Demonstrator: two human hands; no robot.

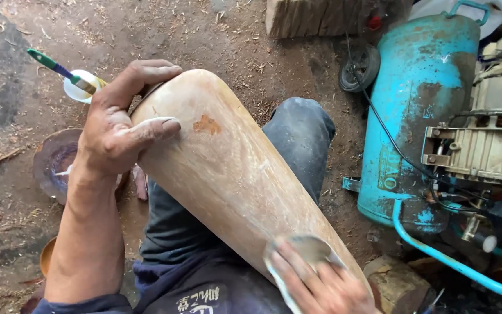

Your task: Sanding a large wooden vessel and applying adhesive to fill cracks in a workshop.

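Observation:
A long tapered wooden piece [228, 168], pale with an orange-brown patch, lies across my lap. My left hand [120, 125] grips its rounded far end, thumb on top and fingers curled over the rim. My right hand [315, 279] presses a grey sheet of sandpaper [306, 250] flat against the wood's near end, close to my body. My dark trousers [297, 134] show under the wood.
A small white cup with a green-handled brush [79, 84] stands on the dirt floor at left, beside a round rusty bowl [53, 163]. A blue air compressor tank [419, 110] with motor, hose and cable sits at right. A wooden block [315, 16] lies at the top.

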